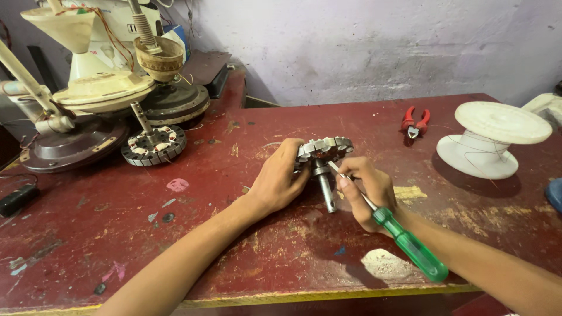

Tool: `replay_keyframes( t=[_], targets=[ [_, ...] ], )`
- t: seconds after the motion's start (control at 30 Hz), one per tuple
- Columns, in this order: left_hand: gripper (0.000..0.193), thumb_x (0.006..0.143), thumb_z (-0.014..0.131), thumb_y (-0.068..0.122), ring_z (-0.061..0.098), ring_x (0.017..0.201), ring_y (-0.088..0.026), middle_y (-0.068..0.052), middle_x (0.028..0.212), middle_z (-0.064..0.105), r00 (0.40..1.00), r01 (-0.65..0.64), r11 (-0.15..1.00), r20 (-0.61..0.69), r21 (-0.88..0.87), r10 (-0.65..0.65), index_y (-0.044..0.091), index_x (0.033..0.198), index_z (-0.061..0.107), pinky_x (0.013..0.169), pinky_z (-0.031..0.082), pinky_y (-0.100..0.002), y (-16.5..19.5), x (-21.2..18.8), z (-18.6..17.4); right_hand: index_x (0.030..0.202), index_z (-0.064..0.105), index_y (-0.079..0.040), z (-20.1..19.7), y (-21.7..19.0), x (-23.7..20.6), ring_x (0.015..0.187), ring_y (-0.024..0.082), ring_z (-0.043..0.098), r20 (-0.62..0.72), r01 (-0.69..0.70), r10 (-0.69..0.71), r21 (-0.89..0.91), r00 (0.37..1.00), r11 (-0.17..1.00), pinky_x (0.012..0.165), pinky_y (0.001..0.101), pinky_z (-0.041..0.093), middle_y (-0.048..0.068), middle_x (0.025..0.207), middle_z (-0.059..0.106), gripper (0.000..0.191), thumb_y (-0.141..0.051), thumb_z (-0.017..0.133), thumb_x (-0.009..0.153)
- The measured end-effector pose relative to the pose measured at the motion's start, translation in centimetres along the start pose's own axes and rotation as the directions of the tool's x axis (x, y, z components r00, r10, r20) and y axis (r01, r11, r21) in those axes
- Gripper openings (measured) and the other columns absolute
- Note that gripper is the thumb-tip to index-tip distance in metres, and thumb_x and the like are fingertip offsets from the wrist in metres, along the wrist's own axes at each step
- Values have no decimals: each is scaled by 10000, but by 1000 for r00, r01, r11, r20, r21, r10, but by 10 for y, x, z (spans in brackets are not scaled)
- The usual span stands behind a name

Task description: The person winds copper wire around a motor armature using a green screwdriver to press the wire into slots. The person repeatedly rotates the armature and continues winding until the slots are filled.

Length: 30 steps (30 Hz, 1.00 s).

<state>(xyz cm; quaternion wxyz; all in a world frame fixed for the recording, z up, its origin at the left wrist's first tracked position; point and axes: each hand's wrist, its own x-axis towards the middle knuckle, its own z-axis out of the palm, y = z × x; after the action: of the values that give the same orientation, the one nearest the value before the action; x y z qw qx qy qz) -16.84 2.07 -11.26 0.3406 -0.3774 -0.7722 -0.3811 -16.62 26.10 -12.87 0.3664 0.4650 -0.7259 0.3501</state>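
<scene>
A round metal fan stator (325, 148) with a steel shaft (325, 188) stands tilted on edge near the middle of the red table (246, 234). My left hand (280, 178) grips its left side. My right hand (366, 190) holds a green-handled screwdriver (410, 243), the blade tip touching the stator's underside close to the shaft.
A second stator (154, 144) lies at the left beside stacked fan housings and motor parts (99, 93). Red pliers (414, 123) and a white spool (492, 139) with thin wire sit at the right. A black object (17, 199) rests at the far left edge.
</scene>
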Motion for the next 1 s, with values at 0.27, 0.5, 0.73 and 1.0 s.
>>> replay_keyframes(
  t=[0.27, 0.5, 0.73, 1.0],
  targets=[
    [414, 907, 671, 31, 632, 1026, -393, -216, 1118, 595, 1000, -1, 1000, 7, -8, 1, 16, 1267, 468, 859, 514, -445, -1, -1, -1, 1035, 568, 17, -6, -21, 15, 736, 181, 765, -9, -143, 142, -38, 990, 989, 631, 300, 615, 159, 911, 769, 110, -45, 623, 963],
    [426, 899, 673, 27, 633, 1041, -386, -215, 1141, 587, 1000, 1, 1000, 17, -15, -1, 11, 1268, 461, 871, 522, -438, 0, 0, 0, 980, 674, 33, -9, -21, 23, 663, 164, 716, -7, -115, 115, -56, 993, 992, 578, 269, 565, 145, 833, 742, 192, -124, 597, 902],
    [415, 912, 669, 27, 635, 1040, -379, -214, 1139, 585, 1000, 0, 1000, 28, -14, 0, 10, 1269, 460, 875, 521, -438, -1, 0, -1, 970, 704, 37, -14, -18, 20, 781, 131, 635, -37, -208, 216, 153, 976, 966, 710, 294, 535, 106, 915, 730, 353, -160, 413, 939],
    [407, 906, 670, 26, 625, 1048, -401, -218, 1137, 584, 1000, 8, 1000, 24, 3, -8, 9, 1259, 467, 875, 509, -452, 0, 0, -1, 1094, 461, -8, -14, -16, 20, 820, 116, 651, 60, -236, 230, 129, 971, 963, 733, 301, 537, 119, 972, 731, 110, -64, 500, 1009]
  ],
)
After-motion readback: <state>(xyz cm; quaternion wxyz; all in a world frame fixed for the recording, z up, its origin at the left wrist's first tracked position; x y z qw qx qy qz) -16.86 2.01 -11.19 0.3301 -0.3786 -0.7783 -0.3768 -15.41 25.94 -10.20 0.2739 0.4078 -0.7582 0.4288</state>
